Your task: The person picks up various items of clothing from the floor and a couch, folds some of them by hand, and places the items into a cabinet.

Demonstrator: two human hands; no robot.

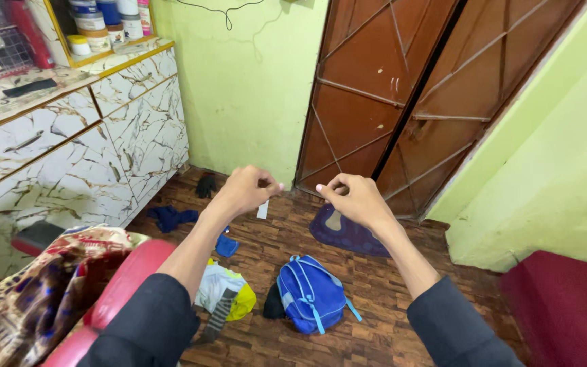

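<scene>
Head view: we record both hands raised at chest height before a brown metal door (402,88). Our left hand (242,191) is clenched, thumb and forefinger pinched on a small white strip (262,209) that hangs just below the knuckles. Our right hand (356,198) is likewise clenched, fingertips drawn together, well apart from the strip; whether it grips anything we cannot tell. The two hands stand near each other but do not touch.

We judge the strip to be very light, thin and limp, probably paper or tape, easily creased or torn and liable to slip from a loose pinch. The sound hold is at its upper end, between thumb and forefinger pads, as the left hand has it; the free lower end would take a second pinch.

Below, on the wooden floor (375,285), lie a blue backpack (310,292), a blue mat (344,234), and scattered clothes (222,292). A marble-patterned counter (69,156) stands at left.
</scene>
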